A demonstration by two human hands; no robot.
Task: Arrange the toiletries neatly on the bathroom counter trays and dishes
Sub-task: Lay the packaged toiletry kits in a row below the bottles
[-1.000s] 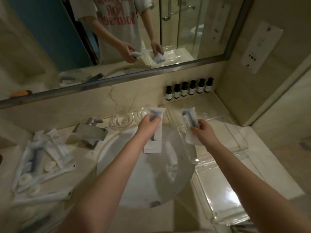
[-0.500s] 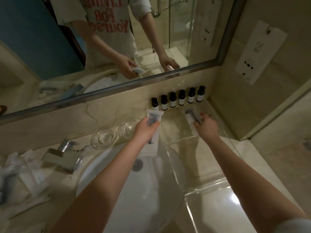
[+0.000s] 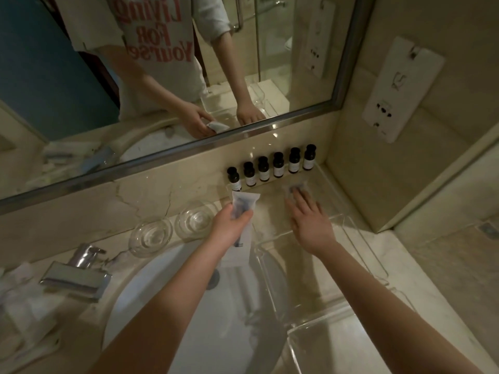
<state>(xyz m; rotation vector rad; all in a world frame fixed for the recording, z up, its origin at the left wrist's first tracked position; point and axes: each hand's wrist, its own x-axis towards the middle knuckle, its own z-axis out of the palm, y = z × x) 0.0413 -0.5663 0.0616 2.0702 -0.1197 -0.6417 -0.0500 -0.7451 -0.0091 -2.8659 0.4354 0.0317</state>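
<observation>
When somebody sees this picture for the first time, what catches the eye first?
The left hand grips a white packet over the back edge of the sink, while the right hand presses a second packet flat in the clear tray. Behind them, six dark bottles stand in a row under the mirror.

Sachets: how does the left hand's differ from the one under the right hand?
The left sachet is gripped by the left hand, held up over the sink edge; the right sachet lies flat in the clear tray under the straight fingers of the right hand. The left sachet shows nearly whole; the right sachet is half covered. Both are pale packets with something dark inside.
</observation>
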